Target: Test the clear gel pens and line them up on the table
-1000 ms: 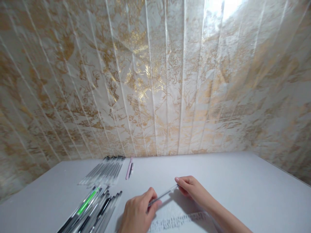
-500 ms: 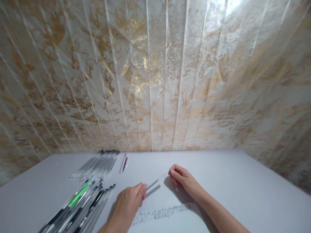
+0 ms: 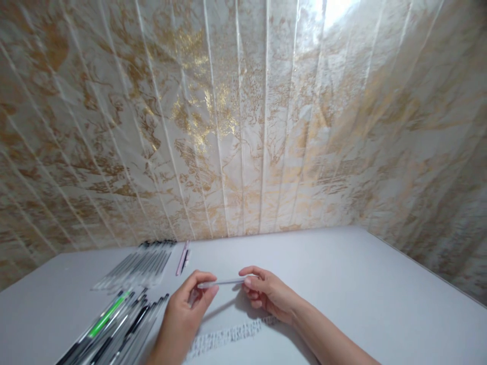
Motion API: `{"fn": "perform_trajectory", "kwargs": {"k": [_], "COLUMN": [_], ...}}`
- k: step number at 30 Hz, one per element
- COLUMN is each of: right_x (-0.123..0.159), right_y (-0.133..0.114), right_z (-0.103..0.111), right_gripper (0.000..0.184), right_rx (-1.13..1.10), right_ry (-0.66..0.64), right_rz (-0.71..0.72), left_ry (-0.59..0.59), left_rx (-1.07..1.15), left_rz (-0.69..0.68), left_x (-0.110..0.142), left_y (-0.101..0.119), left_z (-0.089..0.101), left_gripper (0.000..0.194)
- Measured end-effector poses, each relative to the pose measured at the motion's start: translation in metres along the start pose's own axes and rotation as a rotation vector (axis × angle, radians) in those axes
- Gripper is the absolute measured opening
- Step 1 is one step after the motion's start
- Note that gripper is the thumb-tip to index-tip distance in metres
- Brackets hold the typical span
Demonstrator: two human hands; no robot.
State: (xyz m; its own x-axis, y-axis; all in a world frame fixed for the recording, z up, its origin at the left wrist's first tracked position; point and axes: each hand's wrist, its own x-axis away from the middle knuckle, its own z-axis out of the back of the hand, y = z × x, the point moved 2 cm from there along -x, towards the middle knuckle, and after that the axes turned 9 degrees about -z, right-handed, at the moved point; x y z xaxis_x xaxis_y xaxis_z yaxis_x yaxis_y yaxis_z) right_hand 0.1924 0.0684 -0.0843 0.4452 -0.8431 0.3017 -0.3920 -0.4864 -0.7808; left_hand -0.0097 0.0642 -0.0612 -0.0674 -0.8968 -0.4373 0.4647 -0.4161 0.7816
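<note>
A slim, clear pen (image 3: 230, 281) spans the gap between my two hands above the white table. My left hand (image 3: 190, 299) pinches its left end between thumb and fingertips. Around the right end, the thumb and fingers of my right hand (image 3: 268, 291) are closed, hiding the tip. A dark line, like a refill, shows faintly along the pen's middle. Below the hands lies a pale sheet with rows of small dark marks (image 3: 228, 334), partly covered by my right hand and forearm.
Left of my left hand lies a pile of pens (image 3: 125, 324) with a bright green pen (image 3: 108, 315) on it. Behind is a neat row of clear pens with dark ends (image 3: 139, 266). A pink pen (image 3: 181, 258) lies nearby. A gold-patterned curtain (image 3: 243, 126) hangs behind the table (image 3: 361, 284).
My hands have come together: apart before, with a thin dark rod in the left, they now hold one clear pen between them. The view has shifted slightly right.
</note>
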Motion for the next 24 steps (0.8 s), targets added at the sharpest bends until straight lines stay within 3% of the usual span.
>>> {"fn": "perform_trajectory", "kwargs": {"k": [4, 10, 14, 16, 19, 21, 24], "right_x": [-0.009, -0.008, 0.000, -0.003, -0.024, -0.048, -0.095], "right_y": [-0.002, -0.021, -0.038, -0.040, -0.032, -0.026, -0.028], "right_z": [0.012, 0.031, 0.046, 0.048, 0.034, 0.018, -0.009], "right_gripper": [0.037, 0.045, 0.042, 0.042, 0.038, 0.033, 0.033], "right_rx": [-0.108, -0.084, -0.013, 0.052, 0.322, 0.494, 0.614], "right_ry": [0.127, 0.379, 0.476, 0.454, 0.360, 0.335, 0.359], "right_rz": [0.143, 0.412, 0.541, 0.479, 0.215, 0.084, 0.036], "left_ry": [-0.138, -0.566, -0.578, -0.546, -0.540, -0.537, -0.508], "left_rx": [-0.049, -0.438, -0.682, -0.825, -0.986, -1.027, -1.051], "left_rz": [-0.016, -0.021, -0.048, -0.056, 0.007, 0.047, 0.078], "left_x": [-0.004, 0.005, 0.001, -0.008, -0.029, -0.044, -0.061], "left_y": [0.004, 0.015, 0.027, 0.028, 0.020, 0.012, 0.002], "left_z": [0.004, -0.001, 0.013, 0.022, 0.028, 0.026, 0.019], "left_gripper": [0.028, 0.014, 0.019, 0.027, 0.030, 0.029, 0.031]}}
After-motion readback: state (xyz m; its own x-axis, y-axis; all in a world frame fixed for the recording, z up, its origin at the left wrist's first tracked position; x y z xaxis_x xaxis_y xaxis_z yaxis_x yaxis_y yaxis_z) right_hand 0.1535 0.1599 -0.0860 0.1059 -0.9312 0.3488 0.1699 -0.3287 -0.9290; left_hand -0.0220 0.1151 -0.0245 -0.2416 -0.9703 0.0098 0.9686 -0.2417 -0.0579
